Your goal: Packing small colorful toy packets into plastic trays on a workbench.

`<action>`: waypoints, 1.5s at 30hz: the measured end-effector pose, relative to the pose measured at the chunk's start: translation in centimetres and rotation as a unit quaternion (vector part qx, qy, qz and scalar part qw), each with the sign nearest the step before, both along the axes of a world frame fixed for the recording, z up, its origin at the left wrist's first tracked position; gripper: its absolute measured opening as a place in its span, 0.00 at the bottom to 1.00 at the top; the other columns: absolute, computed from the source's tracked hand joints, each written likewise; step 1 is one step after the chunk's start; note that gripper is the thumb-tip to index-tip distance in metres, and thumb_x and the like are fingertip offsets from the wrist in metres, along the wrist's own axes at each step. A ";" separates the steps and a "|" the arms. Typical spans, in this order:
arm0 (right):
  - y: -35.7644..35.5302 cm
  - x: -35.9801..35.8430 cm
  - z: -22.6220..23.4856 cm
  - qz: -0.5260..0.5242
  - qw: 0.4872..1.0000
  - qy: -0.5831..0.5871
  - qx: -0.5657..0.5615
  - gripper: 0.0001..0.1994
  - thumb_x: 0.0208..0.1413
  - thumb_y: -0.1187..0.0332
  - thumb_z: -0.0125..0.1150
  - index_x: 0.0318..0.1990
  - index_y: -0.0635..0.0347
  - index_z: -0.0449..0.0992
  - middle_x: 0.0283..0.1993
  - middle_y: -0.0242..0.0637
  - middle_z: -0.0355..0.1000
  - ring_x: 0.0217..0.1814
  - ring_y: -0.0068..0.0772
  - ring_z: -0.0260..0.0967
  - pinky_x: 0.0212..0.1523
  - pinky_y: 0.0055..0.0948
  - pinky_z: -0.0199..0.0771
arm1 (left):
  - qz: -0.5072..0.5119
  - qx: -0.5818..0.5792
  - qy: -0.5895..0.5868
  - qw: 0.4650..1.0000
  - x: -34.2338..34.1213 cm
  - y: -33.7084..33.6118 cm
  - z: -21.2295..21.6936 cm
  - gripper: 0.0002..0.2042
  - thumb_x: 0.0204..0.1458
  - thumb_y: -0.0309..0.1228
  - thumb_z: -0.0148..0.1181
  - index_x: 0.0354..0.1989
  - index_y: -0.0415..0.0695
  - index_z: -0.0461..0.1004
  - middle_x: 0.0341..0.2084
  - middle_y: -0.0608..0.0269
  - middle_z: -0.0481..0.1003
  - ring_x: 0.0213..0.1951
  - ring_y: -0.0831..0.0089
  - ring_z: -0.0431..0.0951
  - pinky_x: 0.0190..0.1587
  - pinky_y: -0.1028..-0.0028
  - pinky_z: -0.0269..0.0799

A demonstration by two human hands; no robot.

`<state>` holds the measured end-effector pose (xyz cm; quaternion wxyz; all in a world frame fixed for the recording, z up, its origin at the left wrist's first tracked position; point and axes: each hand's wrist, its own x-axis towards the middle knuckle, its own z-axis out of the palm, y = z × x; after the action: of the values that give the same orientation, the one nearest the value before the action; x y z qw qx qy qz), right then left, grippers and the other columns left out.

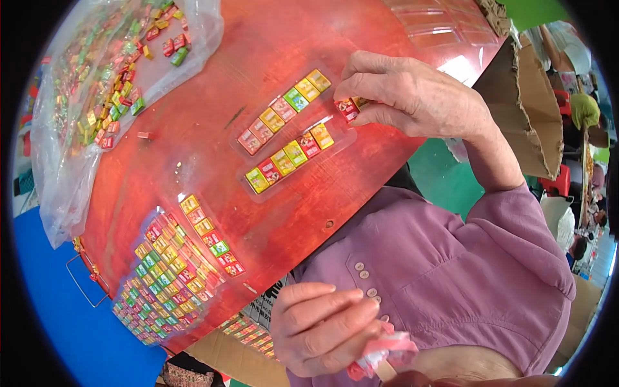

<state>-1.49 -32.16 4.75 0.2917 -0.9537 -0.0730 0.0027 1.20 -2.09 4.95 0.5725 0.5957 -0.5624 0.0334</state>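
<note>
Red desk (193, 142), near edge: your right hand (412, 97) pinches small boxes (347, 111); keep them square. Left hand (325, 329) clasps pink wrapper (401, 348).

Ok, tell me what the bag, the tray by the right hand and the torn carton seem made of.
Bag: apparently thin, glossy plastic film, by its creases and see-through sheen. Tray: probably thin moulded plastic, clear and shiny, since the red table shows through it. Carton: matte brown cardboard, likely corrugated, judging by its colour and ragged edge.
</note>
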 end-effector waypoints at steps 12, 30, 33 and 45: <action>2.6 0.4 -0.6 0.011 0.998 0.019 -0.063 0.16 0.53 0.70 0.67 0.47 0.64 0.73 0.48 0.41 0.69 0.42 0.49 0.74 0.38 0.41 0.77 | -0.012 -0.033 -0.029 0.999 -0.3 -0.7 1.2 0.10 0.54 0.37 0.67 0.40 0.49 0.78 0.40 0.71 0.79 0.38 0.73 0.79 0.39 0.72 0.72; 3.5 0.3 0.2 -0.014 0.998 0.028 -0.051 0.09 0.53 0.72 0.65 0.41 0.62 0.76 0.48 0.41 0.71 0.42 0.48 0.75 0.39 0.40 0.76 | 0.112 0.030 -0.058 0.992 0.4 2.4 2.2 0.03 0.56 0.37 0.59 0.35 0.56 0.74 0.31 0.77 0.76 0.29 0.75 0.76 0.36 0.68 0.62; 3.1 0.3 0.5 -0.006 0.997 0.042 -0.068 0.11 0.52 0.72 0.66 0.43 0.62 0.77 0.47 0.41 0.71 0.42 0.49 0.74 0.39 0.40 0.76 | 0.113 0.037 -0.056 0.991 0.7 2.9 2.0 0.03 0.56 0.37 0.59 0.34 0.56 0.74 0.32 0.77 0.76 0.29 0.75 0.76 0.36 0.69 0.62; 3.9 9.0 0.1 0.081 0.995 -0.036 -0.041 0.11 0.55 0.71 0.64 0.45 0.65 0.76 0.42 0.43 0.70 0.40 0.50 0.72 0.40 0.40 0.72 | 0.116 0.008 -0.050 0.992 1.2 3.0 1.5 0.06 0.56 0.39 0.61 0.38 0.54 0.75 0.36 0.74 0.77 0.32 0.76 0.79 0.37 0.69 0.66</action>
<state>7.48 -28.28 4.85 0.2484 -0.9553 -0.1601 -0.0052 2.37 0.90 6.50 0.5310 0.6591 -0.5176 0.1249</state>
